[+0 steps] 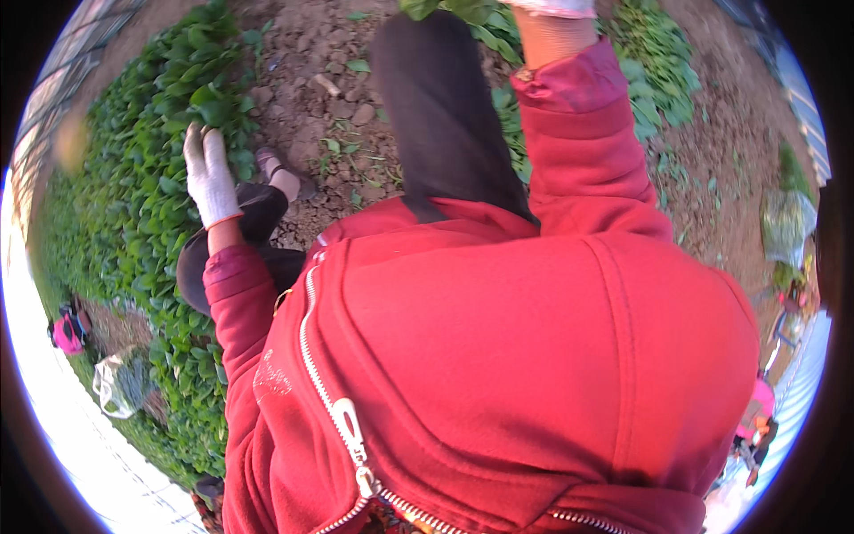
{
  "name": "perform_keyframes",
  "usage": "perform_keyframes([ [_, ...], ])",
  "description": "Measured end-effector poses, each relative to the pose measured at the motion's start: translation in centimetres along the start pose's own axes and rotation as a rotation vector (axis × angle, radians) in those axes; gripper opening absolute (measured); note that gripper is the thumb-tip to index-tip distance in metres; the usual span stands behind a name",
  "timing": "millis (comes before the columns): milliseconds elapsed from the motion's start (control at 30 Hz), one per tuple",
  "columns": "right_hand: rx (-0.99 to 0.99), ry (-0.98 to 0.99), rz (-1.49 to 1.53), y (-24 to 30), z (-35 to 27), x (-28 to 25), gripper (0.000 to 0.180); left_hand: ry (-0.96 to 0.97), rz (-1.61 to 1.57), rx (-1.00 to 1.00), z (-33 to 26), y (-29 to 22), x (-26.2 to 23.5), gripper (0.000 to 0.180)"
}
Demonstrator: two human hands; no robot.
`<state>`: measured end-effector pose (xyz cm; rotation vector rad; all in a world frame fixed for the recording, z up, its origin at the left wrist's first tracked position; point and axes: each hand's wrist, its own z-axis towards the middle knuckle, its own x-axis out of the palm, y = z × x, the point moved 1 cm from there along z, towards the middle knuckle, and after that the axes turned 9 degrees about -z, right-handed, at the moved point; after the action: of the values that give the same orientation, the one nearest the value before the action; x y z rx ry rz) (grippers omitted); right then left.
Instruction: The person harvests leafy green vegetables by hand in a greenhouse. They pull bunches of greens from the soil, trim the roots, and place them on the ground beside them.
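My left hand [211, 176] wears a white knitted glove with an orange cuff edge. Its visible fingers are stretched out beside the dense bed of leafy green plants [147, 191], and no object shows in them. At the top edge, only the glove cuff and part of my right hand [553, 7] show; its fingers are out of the picture. Broad green leaves [458, 11] appear just left of that glove, above my dark-trousered knee [431, 98]. Whether the right hand holds them is hidden.
Picked-looking greens [654, 67] lie in a band on the soil at the upper right. Bare clods [334, 102] and scattered leaves separate my legs. A clear plastic bag [789, 227] stands at far right, a whitish bag [120, 383] at lower left. People in pink show near both rims.
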<state>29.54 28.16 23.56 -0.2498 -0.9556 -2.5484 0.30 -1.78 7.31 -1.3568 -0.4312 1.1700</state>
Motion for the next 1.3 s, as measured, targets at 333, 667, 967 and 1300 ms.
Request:
perform_keyframes([
  [333,0.563,0.587,-1.238,1.8,-11.1,-24.9,0.089,0.161,-0.106,-0.453,-0.7,6.4,-1.1,0.060],
  [667,0.580,1.634,-1.642,-8.4,-23.6,-21.7,0.073,0.259,-0.130,-0.627,-0.9,7.2,0.4,0.062],
  [967,0.654,1.970,-1.619,-14.2,-22.6,-18.9,0.089,0.305,-0.106,-0.718,-1.7,8.5,0.3,0.060],
  [1300,0.529,1.834,-1.784,-15.2,-17.9,-16.6,0.060,0.303,-0.081,-0.860,-1.6,8.5,1.0,0.058],
])
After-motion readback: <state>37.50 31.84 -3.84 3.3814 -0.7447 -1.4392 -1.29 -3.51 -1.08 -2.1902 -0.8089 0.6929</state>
